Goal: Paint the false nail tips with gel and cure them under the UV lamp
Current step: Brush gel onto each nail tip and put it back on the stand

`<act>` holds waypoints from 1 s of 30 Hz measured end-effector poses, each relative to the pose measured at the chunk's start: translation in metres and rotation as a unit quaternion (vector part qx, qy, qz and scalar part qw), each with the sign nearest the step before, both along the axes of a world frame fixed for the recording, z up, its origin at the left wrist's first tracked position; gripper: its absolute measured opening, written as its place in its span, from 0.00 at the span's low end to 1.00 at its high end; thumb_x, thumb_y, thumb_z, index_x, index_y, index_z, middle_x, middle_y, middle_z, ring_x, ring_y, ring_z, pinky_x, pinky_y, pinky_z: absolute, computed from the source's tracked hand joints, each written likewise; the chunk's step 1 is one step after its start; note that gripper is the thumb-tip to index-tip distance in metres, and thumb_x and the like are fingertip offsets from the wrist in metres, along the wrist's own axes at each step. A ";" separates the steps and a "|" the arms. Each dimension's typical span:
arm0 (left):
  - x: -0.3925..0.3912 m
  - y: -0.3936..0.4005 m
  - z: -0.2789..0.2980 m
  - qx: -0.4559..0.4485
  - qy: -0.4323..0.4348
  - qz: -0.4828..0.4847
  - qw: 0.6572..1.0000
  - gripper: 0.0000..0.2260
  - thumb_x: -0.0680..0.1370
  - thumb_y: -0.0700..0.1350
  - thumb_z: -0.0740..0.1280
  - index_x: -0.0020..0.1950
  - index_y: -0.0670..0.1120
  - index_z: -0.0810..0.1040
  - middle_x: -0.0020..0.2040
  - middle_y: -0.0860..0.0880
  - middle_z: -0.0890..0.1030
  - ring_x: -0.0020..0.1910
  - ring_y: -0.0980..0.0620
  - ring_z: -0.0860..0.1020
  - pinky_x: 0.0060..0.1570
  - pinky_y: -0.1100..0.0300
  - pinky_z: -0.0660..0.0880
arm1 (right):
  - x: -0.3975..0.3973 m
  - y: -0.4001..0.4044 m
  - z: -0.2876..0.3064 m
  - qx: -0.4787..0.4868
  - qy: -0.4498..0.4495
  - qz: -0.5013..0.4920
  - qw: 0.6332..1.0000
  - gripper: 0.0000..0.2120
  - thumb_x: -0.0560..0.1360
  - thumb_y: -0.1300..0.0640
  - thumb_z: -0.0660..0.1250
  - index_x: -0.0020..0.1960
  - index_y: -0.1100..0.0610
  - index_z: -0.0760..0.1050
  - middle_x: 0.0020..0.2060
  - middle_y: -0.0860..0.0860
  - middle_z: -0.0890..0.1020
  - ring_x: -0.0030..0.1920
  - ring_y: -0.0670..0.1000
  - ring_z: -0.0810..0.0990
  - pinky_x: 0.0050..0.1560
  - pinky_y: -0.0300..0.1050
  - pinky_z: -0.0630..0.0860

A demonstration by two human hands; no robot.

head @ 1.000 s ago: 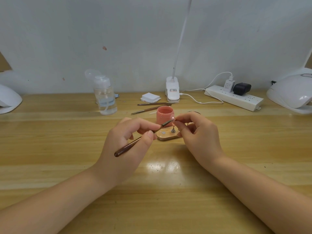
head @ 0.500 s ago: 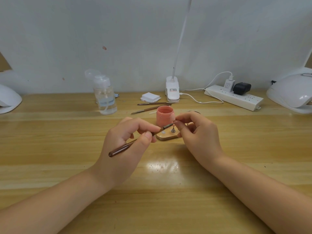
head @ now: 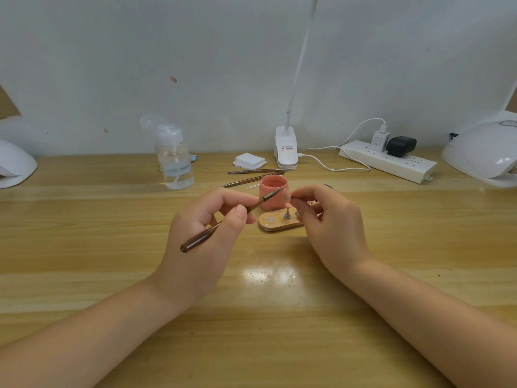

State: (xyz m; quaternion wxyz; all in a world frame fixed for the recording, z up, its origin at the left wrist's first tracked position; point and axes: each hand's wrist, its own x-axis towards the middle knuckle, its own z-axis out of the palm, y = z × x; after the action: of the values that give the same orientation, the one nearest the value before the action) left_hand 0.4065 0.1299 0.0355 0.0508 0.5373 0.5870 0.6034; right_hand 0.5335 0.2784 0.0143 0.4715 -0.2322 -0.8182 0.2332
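Fingers of the left hand pinched a brown brush, its tip by a pink nail tip that the right hand pinched just above the wooden stand, in front of the pink gel pot on the table.

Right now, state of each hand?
Left hand: grips the brush, bristles at the nail tip.
Right hand: pinches the nail tip's stand between its fingertips.
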 end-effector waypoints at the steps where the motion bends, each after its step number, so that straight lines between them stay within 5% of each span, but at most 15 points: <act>1: 0.000 0.000 0.000 -0.002 0.001 0.000 1.000 0.11 0.75 0.52 0.61 0.50 0.54 0.82 0.42 0.52 0.84 0.45 0.53 0.81 0.44 0.62 0.75 | 0.000 0.000 0.000 0.002 -0.002 -0.001 1.000 0.06 0.76 0.62 0.69 0.49 0.54 0.81 0.39 0.40 0.79 0.38 0.46 0.79 0.39 0.29 0.69; 6: 0.001 0.000 -0.002 -0.021 0.024 -0.004 0.999 0.10 0.74 0.52 0.61 0.47 0.57 0.83 0.39 0.55 0.84 0.46 0.49 0.80 0.48 0.46 0.74 | 0.000 -0.001 0.001 0.006 -0.006 -0.001 1.000 0.06 0.76 0.62 0.69 0.49 0.54 0.81 0.39 0.39 0.80 0.37 0.45 0.79 0.39 0.29 0.68; 13: 0.002 0.002 0.000 -0.006 0.002 0.001 1.000 0.08 0.78 0.48 0.63 0.52 0.55 0.81 0.44 0.55 0.84 0.48 0.53 0.81 0.46 0.65 0.75 | 0.000 0.000 0.000 -0.030 -0.005 0.004 1.000 0.05 0.76 0.59 0.70 0.47 0.48 0.79 0.36 0.37 0.79 0.37 0.40 0.78 0.37 0.29 0.68; 18: 0.001 -0.001 -0.001 -0.011 0.037 -0.007 0.999 0.10 0.74 0.51 0.61 0.48 0.55 0.82 0.40 0.55 0.84 0.45 0.50 0.81 0.46 0.48 0.74 | 0.000 0.000 0.001 -0.026 -0.007 -0.005 1.000 0.09 0.76 0.57 0.70 0.45 0.43 0.76 0.34 0.38 0.80 0.37 0.41 0.78 0.36 0.30 0.68; 25: 0.002 0.001 -0.001 -0.010 0.007 -0.006 1.000 0.09 0.76 0.50 0.63 0.51 0.54 0.82 0.42 0.54 0.84 0.46 0.51 0.81 0.46 0.58 0.76 | -0.001 0.000 0.001 -0.046 -0.007 -0.004 0.999 0.08 0.76 0.56 0.70 0.44 0.43 0.76 0.34 0.38 0.80 0.36 0.42 0.77 0.36 0.31 0.69; 28: 0.001 -0.001 -0.003 -0.006 0.015 -0.012 1.000 0.10 0.74 0.51 0.61 0.47 0.53 0.82 0.39 0.53 0.84 0.44 0.52 0.81 0.45 0.55 0.75 | -0.001 0.001 0.000 -0.087 0.007 0.005 0.996 0.06 0.76 0.55 0.70 0.45 0.44 0.77 0.34 0.43 0.82 0.33 0.46 0.80 0.40 0.47 0.77; 30: 0.002 -0.001 -0.003 0.012 0.008 -0.014 1.000 0.11 0.74 0.50 0.61 0.48 0.53 0.82 0.40 0.52 0.84 0.44 0.54 0.81 0.44 0.61 0.75 | 0.000 0.002 0.000 -0.103 0.013 0.010 0.995 0.03 0.76 0.54 0.70 0.45 0.46 0.79 0.35 0.44 0.83 0.34 0.49 0.81 0.42 0.54 0.78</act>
State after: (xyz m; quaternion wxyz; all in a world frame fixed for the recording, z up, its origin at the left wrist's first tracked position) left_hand 0.4080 0.1291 0.0328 0.0482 0.5507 0.5729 0.6052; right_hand 0.5330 0.2806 0.0146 0.4535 -0.2681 -0.7860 0.3236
